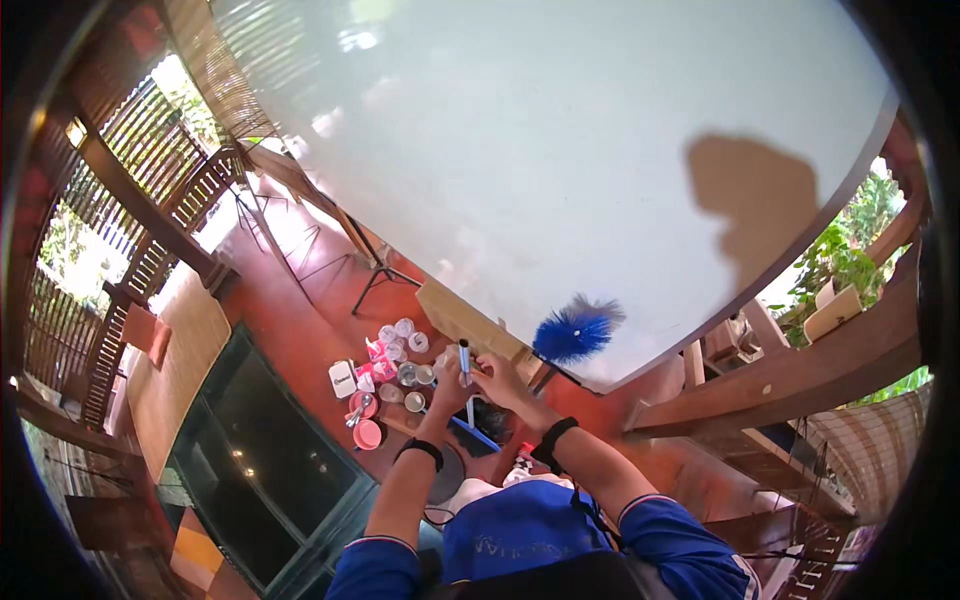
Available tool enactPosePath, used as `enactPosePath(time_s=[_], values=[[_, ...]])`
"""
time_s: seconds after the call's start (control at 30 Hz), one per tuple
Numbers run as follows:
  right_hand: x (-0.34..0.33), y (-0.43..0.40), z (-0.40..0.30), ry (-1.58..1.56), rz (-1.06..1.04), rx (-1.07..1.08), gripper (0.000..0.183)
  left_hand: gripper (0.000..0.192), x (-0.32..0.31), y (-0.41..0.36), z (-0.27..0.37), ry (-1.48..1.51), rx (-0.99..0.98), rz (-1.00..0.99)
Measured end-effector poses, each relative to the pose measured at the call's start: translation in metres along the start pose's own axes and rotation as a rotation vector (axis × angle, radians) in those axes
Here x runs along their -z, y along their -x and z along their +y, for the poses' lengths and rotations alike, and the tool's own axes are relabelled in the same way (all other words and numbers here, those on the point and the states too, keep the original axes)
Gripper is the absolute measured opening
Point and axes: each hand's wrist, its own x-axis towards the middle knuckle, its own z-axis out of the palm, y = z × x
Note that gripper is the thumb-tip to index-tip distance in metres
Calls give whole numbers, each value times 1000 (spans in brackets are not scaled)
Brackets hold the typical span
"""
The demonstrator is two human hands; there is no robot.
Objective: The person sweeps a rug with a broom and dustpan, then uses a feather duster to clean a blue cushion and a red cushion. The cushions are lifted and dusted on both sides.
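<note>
Both hands meet in front of my body, low in the middle of the head view. My left hand point(450, 386) is closed around a slim, upright object with a dark top point(464, 352), perhaps a brush or marker; its exact kind is unclear. Close on its right, my right hand point(501, 381) has bent fingers touching or nearly touching that object. A pale stick or handle shows just below the hands. Left of them stand several clear cups point(405, 328), pink-and-white packs point(381, 367), pink bowls point(367, 434) and metal spoons point(360, 411).
A large white board point(562, 150) fills the upper view, with a blue bristle duster point(574, 334) at its lower edge. A cardboard box point(465, 315) lies below the board. Left are a dark glass-topped table point(270, 450) and a black tripod stand point(375, 281); at right, a wooden beam point(750, 397).
</note>
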Motion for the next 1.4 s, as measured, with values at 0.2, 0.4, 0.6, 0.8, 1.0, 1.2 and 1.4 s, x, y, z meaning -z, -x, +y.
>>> enactPosePath(time_s=[0.2,0.4,0.6,0.8,1.0,1.2,1.4], values=[[48,27,39,-13,-36,-118,29,57,6,0,11,166,120,93],[101,39,67,-35,-134,-129,24,51,8,-4,-11,157,181,184],[106,46,56,1,-88,-59,23,29,6,1,-4,191,246,173],[99,43,23,136,-222,-74,34,22,14,18,-10,127,225,40],[75,38,11,152,-364,-74,46,29,17,19,19,338,149,-121],[64,29,-16,141,-389,-80,53,45,1,9,6,240,-34,-130],[78,36,45,166,-385,-176,56,67,-10,-4,33,137,90,-52]])
